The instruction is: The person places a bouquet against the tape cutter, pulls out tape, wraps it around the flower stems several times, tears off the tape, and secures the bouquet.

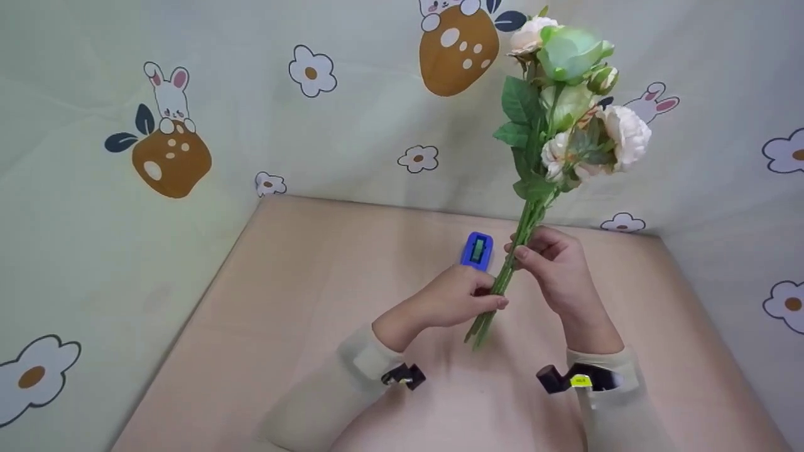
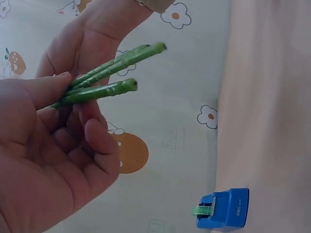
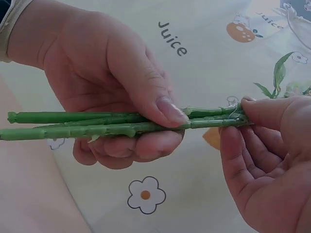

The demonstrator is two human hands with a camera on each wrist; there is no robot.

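Note:
Both hands hold a bouquet of flowers [image 1: 568, 56], tilted with its pale pink and green blooms up and away. My left hand [image 1: 449, 295] grips the green stems near their lower ends. Higher up, just under the leaves, my right hand [image 1: 560, 267] pinches the same stems between thumb and fingers. In the right wrist view a shiny clear strip, seemingly tape [image 3: 235, 114], lies on the stems [image 3: 97, 128] at the right fingertips. Cut stem ends [image 2: 129, 85] stick out past the left thumb in the left wrist view.
A blue tape dispenser [image 1: 475, 251] with a greenish roll stands on the table [image 1: 301, 282], just beyond the left hand. Patterned cloth walls [image 1: 352, 138] with rabbits and flowers rise at the back and sides.

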